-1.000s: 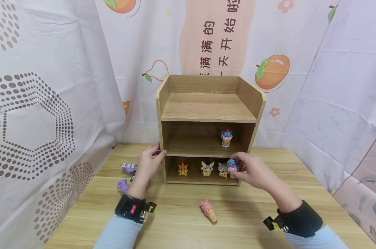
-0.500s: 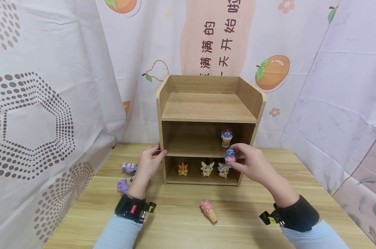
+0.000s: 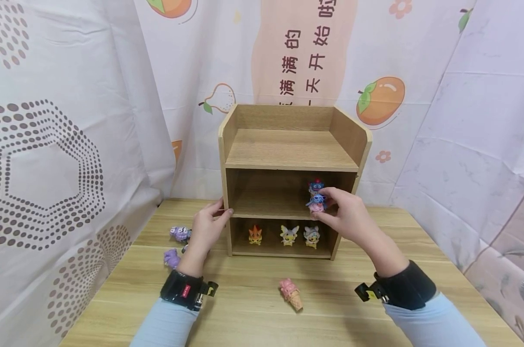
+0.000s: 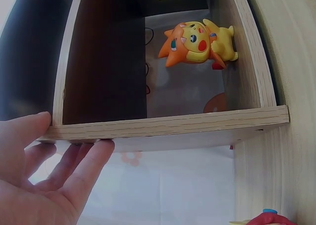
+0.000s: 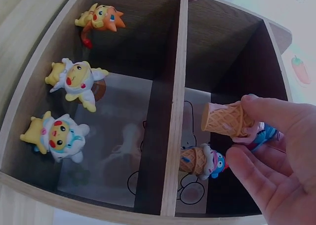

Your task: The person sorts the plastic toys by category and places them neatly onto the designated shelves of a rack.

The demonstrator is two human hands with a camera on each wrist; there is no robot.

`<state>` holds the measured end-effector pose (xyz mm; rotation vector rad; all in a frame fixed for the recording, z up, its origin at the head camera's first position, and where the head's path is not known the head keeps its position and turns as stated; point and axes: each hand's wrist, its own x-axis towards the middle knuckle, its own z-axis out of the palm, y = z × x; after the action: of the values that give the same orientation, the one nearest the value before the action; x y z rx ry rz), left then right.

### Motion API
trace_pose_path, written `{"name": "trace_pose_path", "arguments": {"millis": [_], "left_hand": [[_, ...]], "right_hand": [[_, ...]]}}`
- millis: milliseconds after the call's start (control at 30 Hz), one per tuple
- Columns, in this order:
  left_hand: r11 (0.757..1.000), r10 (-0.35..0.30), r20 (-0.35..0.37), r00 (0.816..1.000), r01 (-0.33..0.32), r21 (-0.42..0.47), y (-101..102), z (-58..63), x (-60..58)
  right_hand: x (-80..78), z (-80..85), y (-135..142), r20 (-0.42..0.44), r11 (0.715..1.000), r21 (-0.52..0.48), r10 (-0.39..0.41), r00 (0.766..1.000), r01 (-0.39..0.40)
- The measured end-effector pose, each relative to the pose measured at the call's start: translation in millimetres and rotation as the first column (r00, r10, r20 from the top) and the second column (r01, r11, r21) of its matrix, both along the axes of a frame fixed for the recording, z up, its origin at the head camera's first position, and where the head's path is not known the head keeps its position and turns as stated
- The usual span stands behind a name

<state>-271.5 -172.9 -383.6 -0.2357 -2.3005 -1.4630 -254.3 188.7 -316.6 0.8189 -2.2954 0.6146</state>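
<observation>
Blue-and-pink ice-cream toy [image 3: 317, 202] at the mouth of the middle compartment, upright, in front of a standing cone toy [image 5: 197, 161]. Right hand [image 3: 347, 213] pinches its upper part, thumb against fingers; most of the cone stays free, which would suit standing it. Left hand [image 3: 206, 224] grips the shelf [image 3: 290, 149] by its side edge, likely for steadiness. Below, three figures [image 3: 289, 235] spaced apart, facing out, presumably for display. Pink cone toy [image 3: 291, 293] lies on the table [image 3: 240, 308].
</observation>
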Motion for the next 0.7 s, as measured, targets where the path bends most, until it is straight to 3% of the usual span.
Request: {"name": "trace_pose_path", "arguments": {"millis": [267, 700], "left_hand": [[1.0, 0.005, -0.005, 1.0, -0.005, -0.007, 0.4, 0.8, 0.7], [1.0, 0.008, -0.01, 1.0, -0.008, -0.01, 0.2, 0.2, 0.3]], "right_hand": [[-5.7, 7.2, -8.5, 0.059, 1.0, 0.015, -0.028, 0.998, 0.027], [-18.3, 18.8, -20.4, 0.048, 0.997, 0.063, -0.042, 0.998, 0.039]]}}
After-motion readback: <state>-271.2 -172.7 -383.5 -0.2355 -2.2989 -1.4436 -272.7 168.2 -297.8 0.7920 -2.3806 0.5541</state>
